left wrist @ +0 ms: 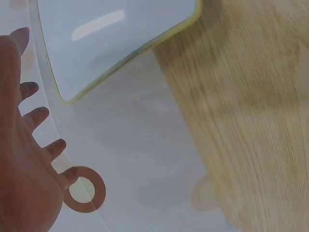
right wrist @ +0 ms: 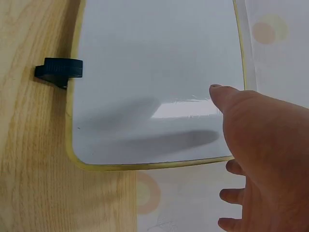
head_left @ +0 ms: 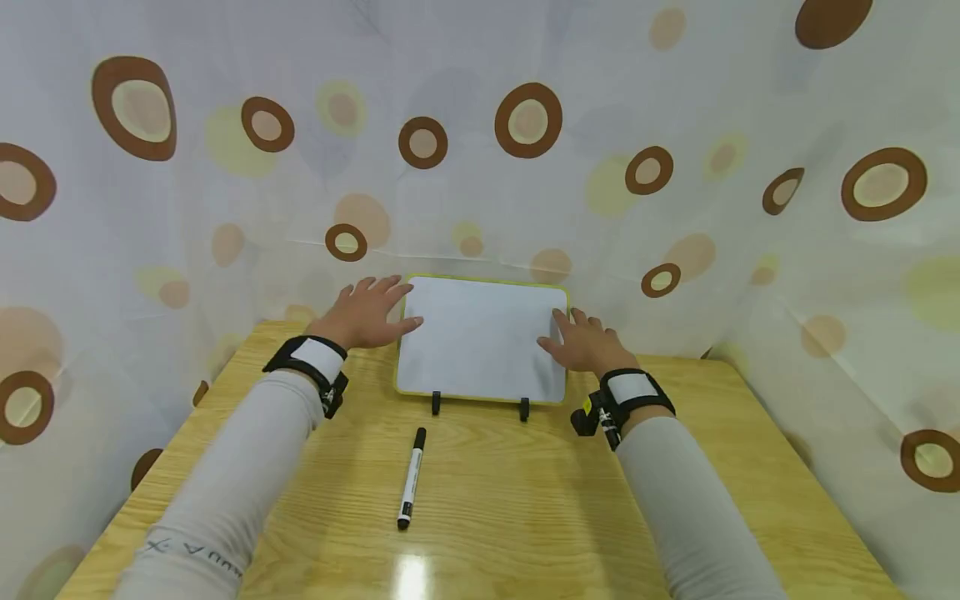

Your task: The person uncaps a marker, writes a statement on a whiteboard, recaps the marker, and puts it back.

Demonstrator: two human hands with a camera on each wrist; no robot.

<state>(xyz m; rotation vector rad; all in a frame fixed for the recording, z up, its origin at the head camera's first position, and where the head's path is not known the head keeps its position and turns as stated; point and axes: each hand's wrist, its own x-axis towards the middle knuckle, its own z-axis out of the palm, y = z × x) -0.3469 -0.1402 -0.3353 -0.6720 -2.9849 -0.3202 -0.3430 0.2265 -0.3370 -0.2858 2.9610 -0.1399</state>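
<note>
A small whiteboard [head_left: 480,342] with a yellow rim stands upright, leaning slightly back, its lower edge in two black stand feet [head_left: 524,409]. At its left edge my left hand [head_left: 365,315] is spread with fingers extended, holding nothing. Beside the right edge, my right hand [head_left: 587,342] has its fingers extended, the thumb over the board's face. The right wrist view shows that thumb in front of the whiteboard [right wrist: 154,63] and shadows on its surface. In the left wrist view, the fingers lie left of the whiteboard's corner. A black-and-white marker [head_left: 411,479], capped, lies on the table in front.
The light wooden table [head_left: 495,500] ends at the back against a pale curtain [head_left: 465,192] patterned with brown and beige circles. This covering also hangs along both sides. Each wrist wears a black strap with a small camera.
</note>
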